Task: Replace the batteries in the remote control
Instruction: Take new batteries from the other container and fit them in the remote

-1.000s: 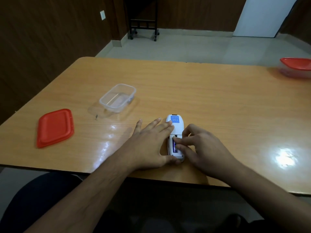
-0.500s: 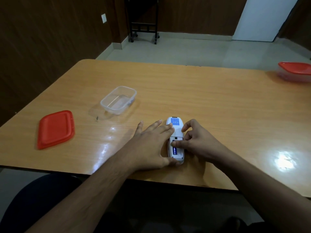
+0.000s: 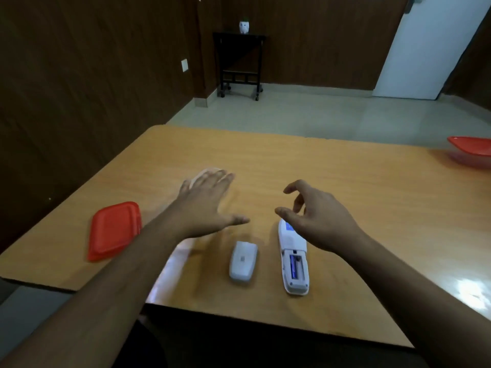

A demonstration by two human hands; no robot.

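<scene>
The remote control (image 3: 293, 257) is lying face down on the table (image 3: 345, 208), low and just right of the frame's centre, its battery bay uncovered. One blue battery (image 3: 292, 266) is sitting in the left slot; the right slot looks empty, so by my reading the job is about half done. The battery cover (image 3: 243, 262), a small white piece, is resting just left of the remote, apart from it.

Both hands are hovering above the table and holding nothing. The left hand (image 3: 207, 205) is stretched flat with fingers spread, reaching toward the middle left of the frame, where the rim of a clear container (image 3: 206, 171) is peeking out behind the fingertips. The right hand (image 3: 316, 216) is loosely curled above the top end of the remote, thumb and forefinger parted.

The step in hand appears to be fetching the second battery, probably from that container, whose contents are hidden. To do it well, the person should be checking the polarity marks, seating the spring end first, then pressing the other end down flat. Steadying the remote with the right hand would stop it from sliding on the glossy table. The red lid (image 3: 114, 229) is lying at the middle left edge, clear of the work.
</scene>
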